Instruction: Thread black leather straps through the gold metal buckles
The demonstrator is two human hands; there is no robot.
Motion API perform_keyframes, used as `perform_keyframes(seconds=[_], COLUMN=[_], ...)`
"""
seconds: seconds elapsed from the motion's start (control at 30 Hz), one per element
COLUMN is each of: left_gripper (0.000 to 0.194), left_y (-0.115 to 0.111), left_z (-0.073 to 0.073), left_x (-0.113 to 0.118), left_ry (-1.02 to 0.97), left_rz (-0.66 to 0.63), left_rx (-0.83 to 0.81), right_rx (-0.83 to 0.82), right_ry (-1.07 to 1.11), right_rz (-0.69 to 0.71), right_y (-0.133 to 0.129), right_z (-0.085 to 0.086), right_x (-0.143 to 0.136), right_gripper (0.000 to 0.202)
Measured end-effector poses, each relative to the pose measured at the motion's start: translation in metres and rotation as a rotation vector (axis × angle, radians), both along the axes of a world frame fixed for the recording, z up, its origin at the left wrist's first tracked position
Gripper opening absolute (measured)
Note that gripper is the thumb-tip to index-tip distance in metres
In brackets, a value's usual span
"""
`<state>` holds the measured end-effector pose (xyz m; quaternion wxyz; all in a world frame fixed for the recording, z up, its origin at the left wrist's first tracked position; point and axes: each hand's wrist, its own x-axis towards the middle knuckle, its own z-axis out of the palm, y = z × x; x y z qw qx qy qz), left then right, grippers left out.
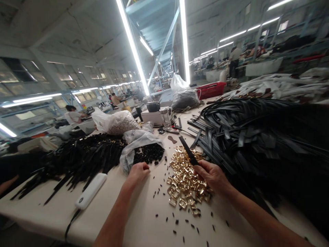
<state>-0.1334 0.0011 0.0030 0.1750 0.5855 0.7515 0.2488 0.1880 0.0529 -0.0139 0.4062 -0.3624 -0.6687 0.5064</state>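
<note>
My right hand (212, 175) grips a black strap (187, 150) near its lower end, and the strap's free end points up and away to the left. It is held above a heap of gold buckles (181, 183) on the pale table. My left hand (138, 173) is closed, thumb and fingertips together, at the front of an open plastic bag (126, 156) of small black loops (150, 153). Whether anything is between those fingertips cannot be seen. Loose small black pieces (192, 226) lie scattered around the buckles.
A big pile of black straps (231, 137) covers the right side; more strap pieces (87, 154) lie left. Nearby are a white corded device (91, 192), a glass jar (165, 118), a bag of pale pieces (115, 121) and a red basket (210, 90). People work farther back.
</note>
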Motion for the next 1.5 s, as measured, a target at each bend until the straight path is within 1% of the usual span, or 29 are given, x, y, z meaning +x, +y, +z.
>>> perform_keyframes(seconds=[0.03, 0.1, 0.2, 0.27, 0.33, 0.4, 0.5, 0.63, 0.77, 0.9, 1.07, 1.23, 1.4, 1.5], left_gripper=[0.012, 0.022, 0.030, 0.032, 0.035, 0.038, 0.038, 0.034, 0.030, 0.031, 0.029, 0.026, 0.020, 0.022], left_y=[0.003, 0.010, 0.017, 0.018, 0.017, 0.016, 0.014, 0.013, 0.014, 0.013, 0.011, 0.011, 0.011, 0.010], left_z=[0.002, 0.007, 0.015, 0.015, 0.011, 0.005, -0.002, -0.005, -0.006, -0.004, -0.002, -0.007, -0.009, -0.006], left_x=[0.009, 0.033, 0.080, 0.110, 0.131, 0.142, 0.149, 0.150, 0.152, 0.153, 0.154, 0.151, 0.148, 0.148], left_ry=[-0.059, -0.288, -0.857, -1.175, -1.381, -1.477, -1.510, -1.560, -1.563, -1.535, -1.419, -1.316, -1.089, -1.085], left_rz=[-0.001, -0.033, -0.117, -0.114, -0.059, -0.009, 0.004, 0.019, -0.011, -0.019, -0.024, -0.057, -0.149, -0.167], left_rx=[0.018, 0.073, 0.134, 0.134, 0.130, 0.109, 0.068, 0.068, 0.081, 0.096, 0.124, 0.155, 0.241, 0.239], right_rx=[-0.002, 0.002, 0.036, 0.055, 0.064, 0.088, 0.158, 0.260, 0.271, 0.259, 0.250, 0.298, 0.354, 0.352], right_ry=[-0.005, -0.028, -0.061, -0.064, -0.063, -0.077, -0.127, -0.208, -0.241, -0.251, -0.281, -0.373, -0.442, -0.433], right_rz=[0.007, 0.025, 0.040, 0.042, 0.040, 0.026, -0.008, -0.053, -0.071, -0.077, -0.075, -0.084, -0.082, -0.075], right_y=[-0.002, -0.005, -0.011, -0.013, -0.014, -0.015, -0.016, -0.019, -0.019, -0.018, -0.016, -0.014, -0.012, -0.012], right_z=[0.001, 0.002, 0.005, 0.006, 0.007, 0.009, 0.012, 0.013, 0.011, 0.010, 0.007, 0.006, 0.007, 0.006], right_x=[-0.001, -0.003, -0.004, -0.005, -0.004, -0.004, -0.003, -0.003, -0.004, -0.004, -0.003, -0.002, -0.002, -0.001], right_gripper=[0.035, 0.036, 0.036, 0.035, 0.034, 0.033, 0.031, 0.025, 0.026, 0.027, 0.024, 0.024, 0.023, 0.023])
